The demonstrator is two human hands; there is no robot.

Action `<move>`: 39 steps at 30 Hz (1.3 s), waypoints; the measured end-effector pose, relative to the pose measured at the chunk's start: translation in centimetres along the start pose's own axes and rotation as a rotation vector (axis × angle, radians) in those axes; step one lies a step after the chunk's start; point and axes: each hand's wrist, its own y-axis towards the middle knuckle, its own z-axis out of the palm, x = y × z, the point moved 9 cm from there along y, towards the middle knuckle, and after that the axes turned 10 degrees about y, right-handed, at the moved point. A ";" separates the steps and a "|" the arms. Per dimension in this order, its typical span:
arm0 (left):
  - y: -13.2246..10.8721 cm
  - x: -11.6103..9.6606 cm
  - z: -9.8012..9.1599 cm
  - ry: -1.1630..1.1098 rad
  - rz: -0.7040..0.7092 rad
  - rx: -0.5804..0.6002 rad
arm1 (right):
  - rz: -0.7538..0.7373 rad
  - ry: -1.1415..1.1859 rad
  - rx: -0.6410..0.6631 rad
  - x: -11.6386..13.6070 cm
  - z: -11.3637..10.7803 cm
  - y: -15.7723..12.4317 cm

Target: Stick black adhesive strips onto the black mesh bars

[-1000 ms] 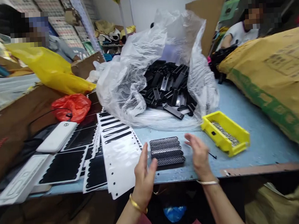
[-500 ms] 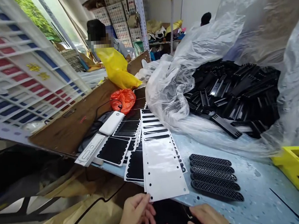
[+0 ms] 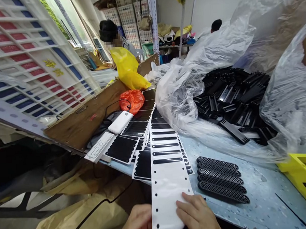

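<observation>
A white sticker sheet reaches over the table's near edge towards me. Black strips with rounded ends remain across its far part; its near part is bare white with small dark dots along both sides. My left hand grips the sheet's left edge near the bottom, its fingertips partly hidden by the sheet. On the right edge, my right hand holds the sheet with its fingers over the top; the thumb is hidden. Several black textured strips lie side by side to the right of the sheet.
More black sticker sheets lie underneath and to the left, beside a white power bank and a red plastic bag. A clear plastic bag holds a heap of black parts. A yellow bin stands right. Another person sits beyond.
The sticker sheet has come towards me, past the table edge. My right hand, apart from it before, now grips its right side. My left hand stays at the left edge, slightly lower.
</observation>
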 end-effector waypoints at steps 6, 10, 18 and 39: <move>2.9 -8.1 3.0 0.057 0.267 0.019 | 0.096 0.228 0.047 2.2 0.1 -2.5; 4.0 -9.2 3.3 0.128 0.284 -0.038 | 0.233 0.287 -0.081 2.1 -0.6 -3.7; 3.7 -7.7 4.0 0.029 0.276 -0.091 | 0.547 0.332 -0.148 -3.3 -1.4 3.0; 4.2 -8.9 3.5 0.174 0.418 -0.191 | 0.817 0.561 -0.381 -6.1 -2.7 3.1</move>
